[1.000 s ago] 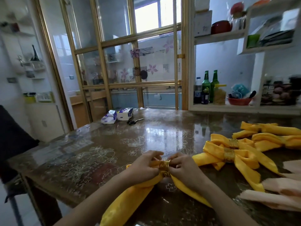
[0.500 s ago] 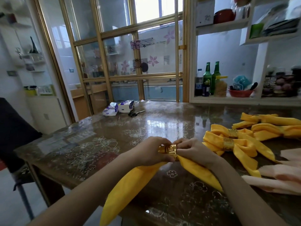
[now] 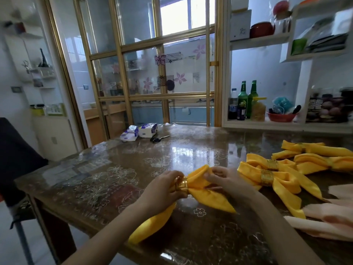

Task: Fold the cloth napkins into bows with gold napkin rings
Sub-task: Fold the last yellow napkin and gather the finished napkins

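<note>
A yellow cloth napkin [image 3: 207, 197] lies across the table's near middle, threaded through a gold napkin ring [image 3: 182, 185]. My left hand [image 3: 164, 190] grips the ring and the bunched cloth at it. My right hand [image 3: 224, 179] pinches a yellow loop pulled out to the right of the ring. One tail of the napkin hangs over the near table edge, the other points right. Several finished yellow bows [image 3: 275, 176] with gold rings lie at the right.
Peach napkins [image 3: 328, 220] lie folded at the near right. Two tissue packs [image 3: 139, 131] and scissors [image 3: 159, 138] sit at the far side of the glossy table [image 3: 107, 178]. A dark chair [image 3: 17, 155] stands at the left. Shelves with bottles [image 3: 246, 100] line the back right.
My right hand has drawn a loop of yellow cloth out to the right of the ring. The ring has shifted left in my left hand.
</note>
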`<state>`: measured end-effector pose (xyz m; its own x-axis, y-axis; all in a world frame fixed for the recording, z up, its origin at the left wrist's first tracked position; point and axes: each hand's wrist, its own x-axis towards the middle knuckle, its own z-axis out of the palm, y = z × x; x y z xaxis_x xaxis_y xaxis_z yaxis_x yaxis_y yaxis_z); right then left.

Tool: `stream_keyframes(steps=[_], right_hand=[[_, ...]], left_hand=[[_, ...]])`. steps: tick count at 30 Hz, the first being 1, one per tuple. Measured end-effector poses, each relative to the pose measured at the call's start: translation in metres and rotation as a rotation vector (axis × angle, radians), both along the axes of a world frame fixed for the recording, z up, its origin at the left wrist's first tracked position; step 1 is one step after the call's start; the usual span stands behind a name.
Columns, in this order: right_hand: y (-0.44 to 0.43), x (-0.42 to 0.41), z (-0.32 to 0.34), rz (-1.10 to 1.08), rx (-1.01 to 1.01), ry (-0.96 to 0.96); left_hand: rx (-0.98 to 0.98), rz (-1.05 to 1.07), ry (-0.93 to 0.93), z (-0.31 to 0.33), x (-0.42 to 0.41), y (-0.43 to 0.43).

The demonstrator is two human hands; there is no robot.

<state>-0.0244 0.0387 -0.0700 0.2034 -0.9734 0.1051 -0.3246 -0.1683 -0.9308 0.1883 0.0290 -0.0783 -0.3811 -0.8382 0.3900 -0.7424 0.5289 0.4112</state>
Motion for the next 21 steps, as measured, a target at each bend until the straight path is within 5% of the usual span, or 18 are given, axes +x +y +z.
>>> stream_keyframes(steps=[7, 10, 12, 16, 21], right_hand=[[0.002, 0.014, 0.001, -0.043, 0.153, -0.222], [0.000, 0.016, 0.000, -0.159, 0.096, -0.312], [0.000, 0.017, 0.000, -0.233, 0.066, -0.385], [-0.001, 0.013, 0.002, -0.245, 0.048, -0.444], [0.000, 0.017, -0.001, -0.205, 0.043, -0.500]], left_hand=[[-0.135, -0.054, 0.063, 0.006, -0.004, 0.000], [-0.044, -0.019, 0.300, 0.006, -0.002, 0.003], [0.141, 0.090, 0.554, 0.000, 0.001, 0.004], [0.919, 0.168, 0.993, -0.004, -0.002, 0.009], [1.094, 0.103, 1.080, 0.009, -0.006, 0.013]])
